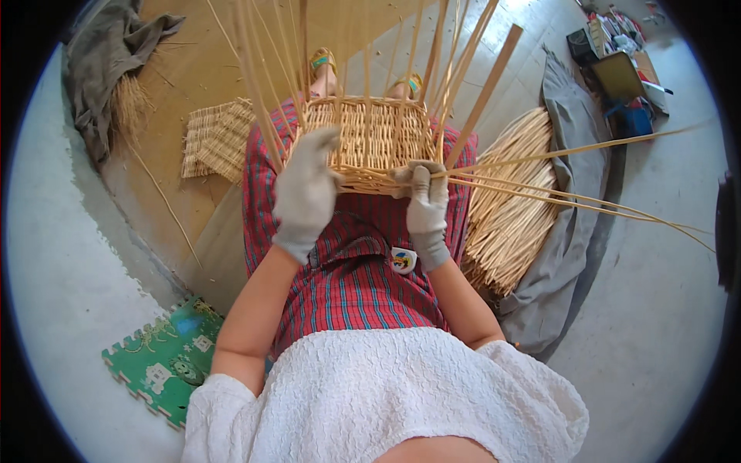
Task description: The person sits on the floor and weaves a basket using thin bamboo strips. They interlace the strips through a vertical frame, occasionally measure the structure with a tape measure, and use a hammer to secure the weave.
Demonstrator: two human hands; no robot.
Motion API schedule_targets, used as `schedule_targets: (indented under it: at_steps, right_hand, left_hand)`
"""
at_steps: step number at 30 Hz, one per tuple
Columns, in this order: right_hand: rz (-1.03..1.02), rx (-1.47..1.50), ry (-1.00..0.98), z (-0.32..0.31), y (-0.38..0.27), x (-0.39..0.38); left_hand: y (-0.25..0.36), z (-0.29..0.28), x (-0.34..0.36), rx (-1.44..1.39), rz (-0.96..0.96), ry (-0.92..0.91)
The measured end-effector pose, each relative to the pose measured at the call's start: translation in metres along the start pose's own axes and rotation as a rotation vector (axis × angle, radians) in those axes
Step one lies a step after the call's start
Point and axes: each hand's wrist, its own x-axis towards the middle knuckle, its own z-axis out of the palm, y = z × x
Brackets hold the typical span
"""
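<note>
- The basket [367, 123] is a shallow, rectangular weave of thin tan strands, its surface tightly ribbed.
- Stiff stakes rise around its sides; one flat, broader slat [485, 96] leans outward at the right.
- Long, smooth, pliant strands [579, 202] stretch rightward from the basket's near right corner.
- The left hand [307, 185], in a pale fabric glove, stands with its back showing and fingers bent inward at the basket's near left corner; whether it pinches anything I cannot tell.
- The right hand [427, 202], gloved alike, pinches the near rim at the right corner, thumb pointing away from the body.
- Both forearms reach forward, elbows apart.
- The basket sits over the red plaid lap [363, 305], between and just beyond the hands.
</note>
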Motion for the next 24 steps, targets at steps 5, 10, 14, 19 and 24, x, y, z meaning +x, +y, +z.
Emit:
schedule_targets:
  at_steps: [5, 10, 14, 19, 24]
  right_hand:
    - [0.022, -0.253, -0.159, -0.018, -0.001, 0.020]
    - [-0.566, -1.009, -0.256, 0.034, -0.014, 0.102]
    - [-0.526, -0.964, -0.149, 0.076, 0.002, 0.149]
    - [-0.101, -0.035, 0.005, 0.080, 0.019, 0.186]
    - [-0.298, -0.606, 0.174, 0.117, -0.004, 0.153]
  left_hand:
    - [-0.006, 0.034, 0.024, -0.123, -0.464, -0.598]
    - [-0.004, 0.053, 0.003, -0.100, -0.396, -0.325]
    - [0.003, 0.050, 0.015, -0.100, -0.533, -0.351]
    - [0.007, 0.050, 0.023, -0.106, -0.532, -0.377]
    - [-0.004, 0.054, 0.024, -0.190, -0.604, -0.358]
